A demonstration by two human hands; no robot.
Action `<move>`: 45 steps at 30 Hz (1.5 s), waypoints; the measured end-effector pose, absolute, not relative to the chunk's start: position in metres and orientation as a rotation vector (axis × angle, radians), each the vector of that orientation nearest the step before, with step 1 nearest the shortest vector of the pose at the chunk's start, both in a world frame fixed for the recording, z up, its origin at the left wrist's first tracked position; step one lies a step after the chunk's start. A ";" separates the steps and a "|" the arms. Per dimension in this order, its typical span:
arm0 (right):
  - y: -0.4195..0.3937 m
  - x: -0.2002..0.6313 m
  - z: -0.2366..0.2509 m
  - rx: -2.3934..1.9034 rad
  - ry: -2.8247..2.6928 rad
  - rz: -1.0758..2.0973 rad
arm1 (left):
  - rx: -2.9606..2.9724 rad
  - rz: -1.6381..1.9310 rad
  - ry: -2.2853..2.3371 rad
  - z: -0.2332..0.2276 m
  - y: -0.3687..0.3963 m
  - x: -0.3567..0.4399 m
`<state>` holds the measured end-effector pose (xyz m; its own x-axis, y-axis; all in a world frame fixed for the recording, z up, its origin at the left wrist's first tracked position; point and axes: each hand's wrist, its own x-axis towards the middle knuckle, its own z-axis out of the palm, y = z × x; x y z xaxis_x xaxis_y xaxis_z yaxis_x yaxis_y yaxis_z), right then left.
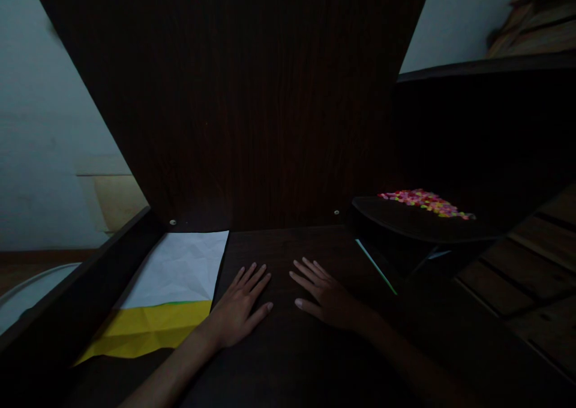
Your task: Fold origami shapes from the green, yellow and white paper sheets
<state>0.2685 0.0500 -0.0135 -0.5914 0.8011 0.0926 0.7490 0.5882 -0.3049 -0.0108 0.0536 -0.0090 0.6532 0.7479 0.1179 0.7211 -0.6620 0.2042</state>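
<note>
A dark wooden worktop (288, 348) fills the view, with a tall dark back panel (252, 108) rising behind it. At its left lies a creased white paper sheet (180, 267), a yellow sheet (148, 330) overlapping its near edge. The left hand (238, 309) lies flat, fingers spread, just beside the paper. The right hand (326, 297) lies flat too, fingers spread (both empty). Small colourful pieces (425, 203) sit on a raised shelf (405, 225) at right.

Bare desk (288, 246) open ahead; back panel (252, 126) blocks beyond; raised shelf (405, 222) right; paper sheets (175, 276) left.
</note>
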 end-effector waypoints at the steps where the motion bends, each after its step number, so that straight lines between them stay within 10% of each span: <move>1: 0.050 0.269 -0.013 -1.287 -2.598 0.347 | 2.733 0.291 1.218 -0.009 0.054 -0.011; 45: 0.050 0.269 -0.015 -1.281 -2.598 0.324 | 2.743 0.277 1.212 -0.007 0.054 -0.010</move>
<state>0.2692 0.0497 -0.0154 -0.5929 0.7986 0.1037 0.7486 0.5940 -0.2943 -0.0099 0.0538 -0.0071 0.6607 0.7419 0.1147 0.7180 -0.6691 0.1916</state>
